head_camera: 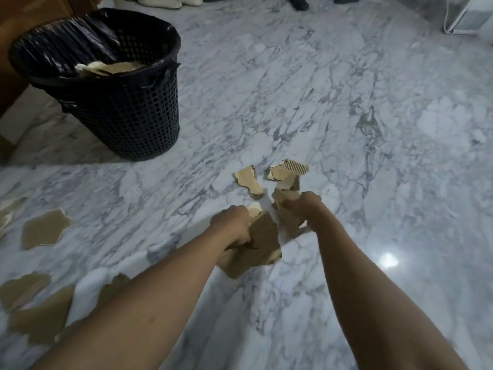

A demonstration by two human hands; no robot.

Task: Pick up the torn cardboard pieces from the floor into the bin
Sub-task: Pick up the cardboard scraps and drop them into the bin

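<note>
- Your left hand [232,225] has its fingers curled round a large torn piece of brown cardboard [264,244], held just above the white, grey-veined marble floor [373,129].
- Your right hand [306,206] grips a smaller ragged brown cardboard piece [289,221] in a closed fist, just beside the left one.
- Just beyond your hands, two loose scraps lie flat on the floor: a pale tan torn scrap [249,182] and a scrap with bare corrugated ribs [289,170].
- The black mesh plastic bin with a black liner [125,108] stands toward the floor's far left edge, well apart from your hands; torn cardboard [114,68] lies inside it.
- More flat brown pieces [44,229] lie along the floor's left edge; your left forearm covers part of the nearest ones.
- A brown wooden panel [26,14] stands behind the bin, and a white boxy object [472,17] sits at the floor's far right corner.
</note>
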